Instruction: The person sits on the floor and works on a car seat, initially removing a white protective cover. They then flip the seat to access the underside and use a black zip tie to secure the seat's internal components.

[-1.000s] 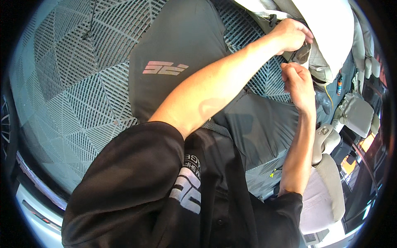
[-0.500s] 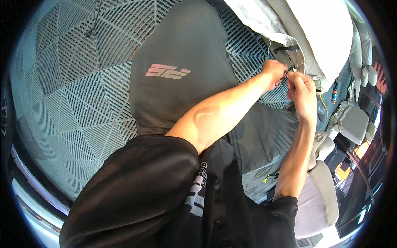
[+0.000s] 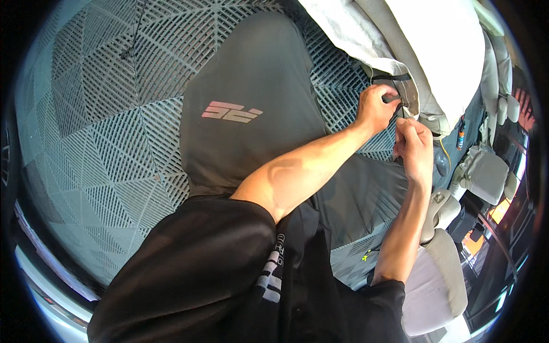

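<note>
A pale fabric seat cover (image 3: 366,43) lies over a large cushion-shaped seat at the upper right. A black elastic strap (image 3: 394,77) shows along its lower edge. By that edge, my left hand (image 3: 374,107) is closed, pinching a thin black strap between thumb and fingers. Just below and to the right, my right hand (image 3: 414,146) is closed too, fingertips pressed on the lower end of the same dark strip. The fingers partly hide the strap, and its fastening is too small to tell.
Grey slatted floor tiles (image 3: 108,131) spread on the left. My legs in dark trousers (image 3: 246,143) are spread beneath my arms. More grey car seats (image 3: 483,171) stand at the right, near a small orange-and-dark bottle (image 3: 460,137). A pale seat (image 3: 434,280) is at the lower right.
My right hand has moved slightly down, away from the left hand, and more of the dark strap shows between them. The left hand has turned a little and stays near the cover's edge.
</note>
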Demonstrator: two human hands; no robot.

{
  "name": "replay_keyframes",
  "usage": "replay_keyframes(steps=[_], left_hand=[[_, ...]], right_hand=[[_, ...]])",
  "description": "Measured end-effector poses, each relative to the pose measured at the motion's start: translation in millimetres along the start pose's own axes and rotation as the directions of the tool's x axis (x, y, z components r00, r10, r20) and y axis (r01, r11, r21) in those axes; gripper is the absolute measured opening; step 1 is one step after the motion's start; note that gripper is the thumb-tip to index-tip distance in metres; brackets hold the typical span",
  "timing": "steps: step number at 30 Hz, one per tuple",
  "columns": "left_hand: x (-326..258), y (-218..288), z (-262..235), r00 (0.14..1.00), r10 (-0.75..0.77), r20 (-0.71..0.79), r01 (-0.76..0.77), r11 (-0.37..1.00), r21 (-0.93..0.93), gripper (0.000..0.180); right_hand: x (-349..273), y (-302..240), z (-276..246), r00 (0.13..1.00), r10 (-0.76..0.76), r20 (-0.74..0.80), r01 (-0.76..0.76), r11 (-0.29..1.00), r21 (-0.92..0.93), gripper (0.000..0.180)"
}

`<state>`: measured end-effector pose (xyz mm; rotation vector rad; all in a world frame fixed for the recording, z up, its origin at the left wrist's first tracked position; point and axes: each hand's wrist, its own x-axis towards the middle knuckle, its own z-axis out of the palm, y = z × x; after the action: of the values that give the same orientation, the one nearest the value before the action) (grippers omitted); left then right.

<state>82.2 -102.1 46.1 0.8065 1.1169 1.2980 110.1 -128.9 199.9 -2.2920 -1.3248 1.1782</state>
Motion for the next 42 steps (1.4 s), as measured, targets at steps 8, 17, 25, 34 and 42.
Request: replay_keyframes(steps=[8, 17, 25, 34, 42], left_hand=[[-12, 9, 11, 0.998, 0.033, -0.061, -0.034, 0.999, -0.022, 0.013], [-14, 6, 25, 0.998, 0.007, -0.069, -0.013, 0.996, -0.087, 0.02], [-7, 2, 26, 0.996, 0.007, -0.086, -0.005, 1.0, 0.022, 0.013], [0, -10, 12, 0.968, 0.246, -0.041, -0.24, 0.964, 0.118, 0.009], [-2, -3, 9, 0.969, 0.243, 0.051, -0.248, 0.959, 0.14, 0.01]], right_hand=[[-4, 0, 1, 1.0, 0.017, -0.01, -0.016, 0.996, 0.088, 0.032], [-1, 14, 14, 0.999, 0.025, -0.025, -0.018, 0.972, 0.235, 0.032], [12, 62, -25, 0.973, 0.219, -0.078, -0.171, 0.903, 0.394, 0.024], [-4, 34, -28, 0.799, -0.499, -0.336, 0.4, 0.858, -0.324, 0.023], [61, 26, -15, 0.846, -0.53, -0.062, 0.404, 0.712, -0.575, 0.023]])
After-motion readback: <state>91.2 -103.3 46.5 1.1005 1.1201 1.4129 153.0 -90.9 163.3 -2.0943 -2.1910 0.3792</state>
